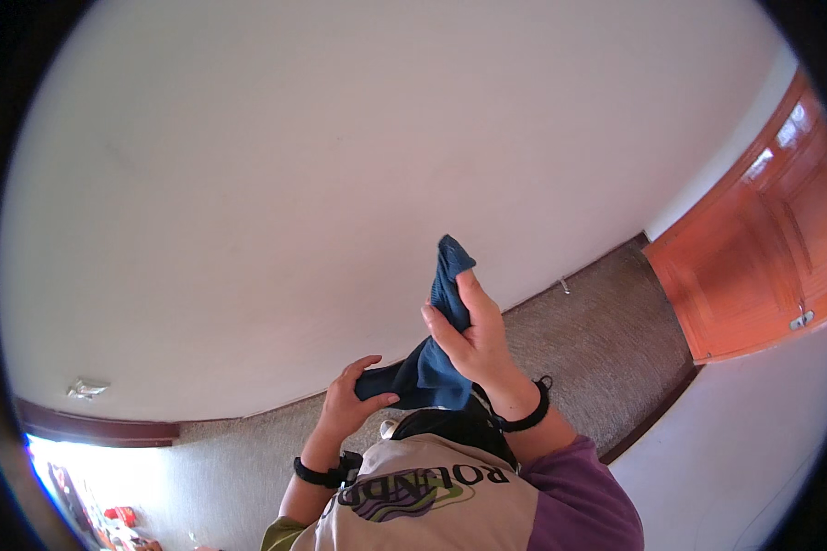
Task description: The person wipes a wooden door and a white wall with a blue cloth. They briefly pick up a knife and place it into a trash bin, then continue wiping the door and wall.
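A dark blue knitted cloth item, which looks like a sock, is held up in front of my torso by both hands. My right hand grips its upper length, with a narrow ribbed end sticking up past the fingers. At the lower left end, my left hand pinches the fabric between thumb and fingers. Between the hands the cloth bends and hangs in loose folds. Whether it is one piece or two layered together, I cannot tell. Black bands circle both wrists.
A pale wall rises close in front. Brownish carpet runs along it to an orange wooden door with a metal handle at right. A small metal fitting sits by the wall's foot. Red items lie near bright light at lower left.
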A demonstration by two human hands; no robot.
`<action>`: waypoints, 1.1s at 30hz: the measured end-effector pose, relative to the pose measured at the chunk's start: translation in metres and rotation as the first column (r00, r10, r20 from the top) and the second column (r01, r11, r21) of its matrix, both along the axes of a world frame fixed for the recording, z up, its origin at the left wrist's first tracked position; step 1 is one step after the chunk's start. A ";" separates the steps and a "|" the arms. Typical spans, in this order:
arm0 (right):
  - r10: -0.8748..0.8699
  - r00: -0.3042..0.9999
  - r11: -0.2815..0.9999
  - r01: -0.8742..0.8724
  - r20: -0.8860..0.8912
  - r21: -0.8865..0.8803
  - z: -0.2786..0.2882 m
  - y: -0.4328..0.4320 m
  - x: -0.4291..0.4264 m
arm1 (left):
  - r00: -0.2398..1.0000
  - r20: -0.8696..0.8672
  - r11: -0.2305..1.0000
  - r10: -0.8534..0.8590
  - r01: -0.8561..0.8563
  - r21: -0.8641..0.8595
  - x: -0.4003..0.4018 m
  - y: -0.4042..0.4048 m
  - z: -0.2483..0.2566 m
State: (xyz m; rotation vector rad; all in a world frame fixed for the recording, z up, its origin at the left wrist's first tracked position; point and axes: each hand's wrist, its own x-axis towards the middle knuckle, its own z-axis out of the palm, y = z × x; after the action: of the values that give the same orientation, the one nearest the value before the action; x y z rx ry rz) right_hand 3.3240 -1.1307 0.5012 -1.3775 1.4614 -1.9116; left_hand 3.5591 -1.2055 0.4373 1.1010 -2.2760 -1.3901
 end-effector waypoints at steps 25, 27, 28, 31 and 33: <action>-0.440 0.580 0.878 0.437 -0.686 -0.194 0.094 -0.074 0.021 | 0.961 -0.220 0.985 0.169 -0.174 -0.005 0.028 -0.013 -0.005; -0.474 0.576 0.865 0.447 -0.666 -0.229 0.102 -0.077 0.023 | 0.961 -0.231 0.985 0.154 -0.167 -0.037 0.022 -0.013 0.010; -0.459 0.574 0.868 0.452 -0.678 -0.205 0.098 -0.076 0.025 | 0.961 -0.236 0.985 0.147 -0.163 -0.053 0.021 -0.014 0.016; -0.392 0.578 0.885 0.450 -0.716 -0.122 0.078 -0.070 0.029 | 0.971 -0.213 0.987 0.106 -0.130 -0.099 0.027 -0.018 0.004; -0.454 0.544 0.871 0.437 -0.705 -0.224 0.083 -0.076 0.025 | 0.961 -0.245 0.984 0.125 -0.152 -0.092 0.026 -0.019 0.000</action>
State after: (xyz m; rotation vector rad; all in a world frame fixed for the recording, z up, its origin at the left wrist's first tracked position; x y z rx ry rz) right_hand 3.3489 -1.2063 0.5845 -2.1180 2.3853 -1.6608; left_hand 3.5853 -1.2245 0.4374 0.9800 -2.0378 -1.2526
